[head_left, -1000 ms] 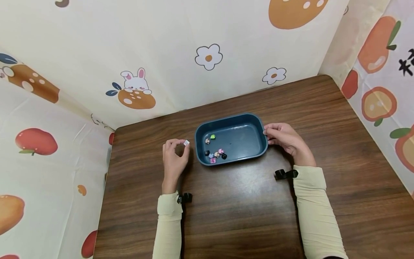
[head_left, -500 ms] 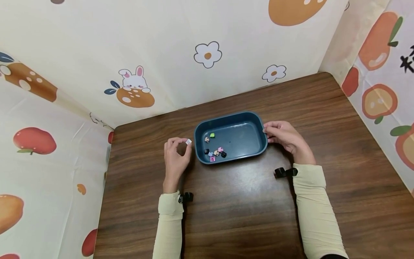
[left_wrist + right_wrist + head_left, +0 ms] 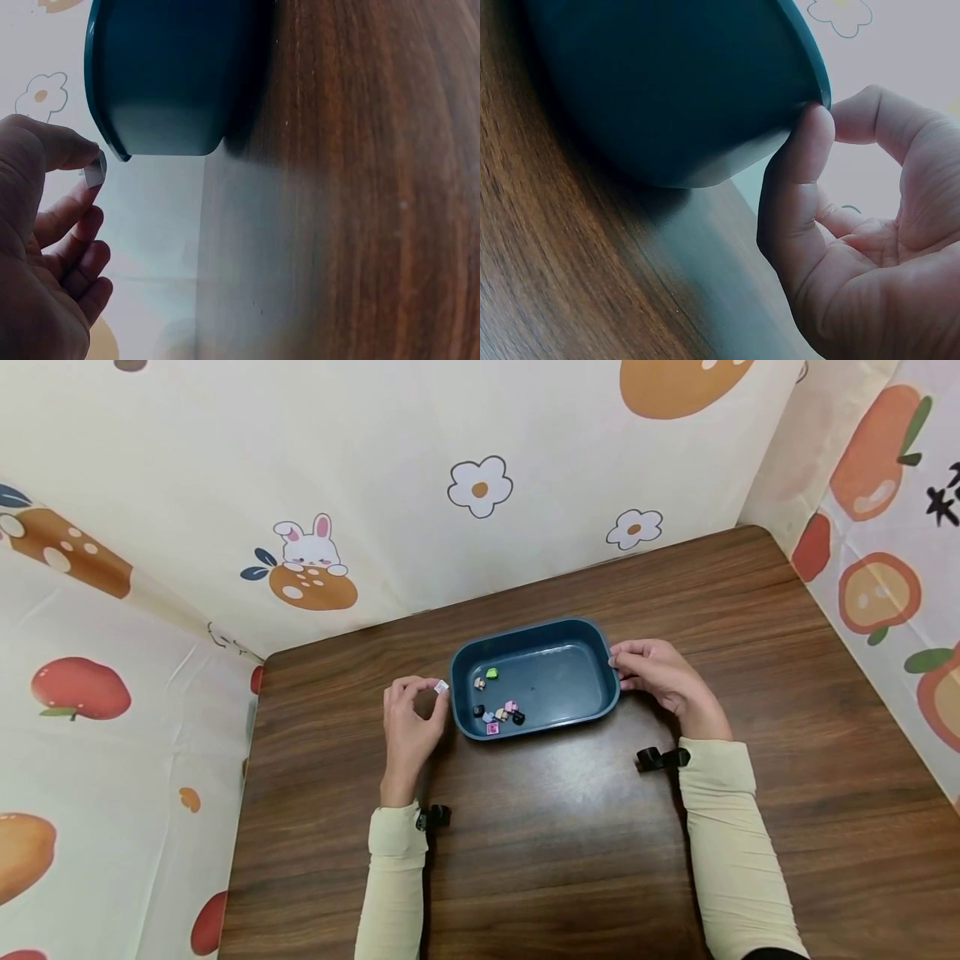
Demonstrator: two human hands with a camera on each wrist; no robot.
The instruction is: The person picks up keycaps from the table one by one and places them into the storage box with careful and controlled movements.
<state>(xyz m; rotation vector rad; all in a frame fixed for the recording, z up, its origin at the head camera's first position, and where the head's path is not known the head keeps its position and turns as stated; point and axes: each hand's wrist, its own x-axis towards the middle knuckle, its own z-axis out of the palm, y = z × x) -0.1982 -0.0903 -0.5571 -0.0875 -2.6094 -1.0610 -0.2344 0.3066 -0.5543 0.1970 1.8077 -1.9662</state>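
Note:
A dark blue rectangular plastic bin [image 3: 566, 681] stands on the table, with several tiny coloured pieces lying at its left end. Among them are a green piece [image 3: 492, 673], a pink square piece [image 3: 492, 728] and a black one [image 3: 518, 717]. Just outside the bin's left wall, my left hand [image 3: 411, 727] pinches a small pale piece [image 3: 441, 687] between thumb and forefinger; in the left wrist view this piece [image 3: 95, 170] looks grey and sits close to the rim. My right hand [image 3: 663, 681] pinches the bin's right rim between thumb and forefinger.
Under the bin is a brown wood-grain table [image 3: 540, 860]. A printed curtain [image 3: 390, 485] hangs along its back edge, and more printed cloth hangs at both sides. Each sleeve cuff has a black clip-like device, such as the one [image 3: 663, 759] at the right wrist.
My left hand has shifted slightly to the right, bringing the pale piece nearer the bin's left rim. My right hand keeps its grip on the opposite rim.

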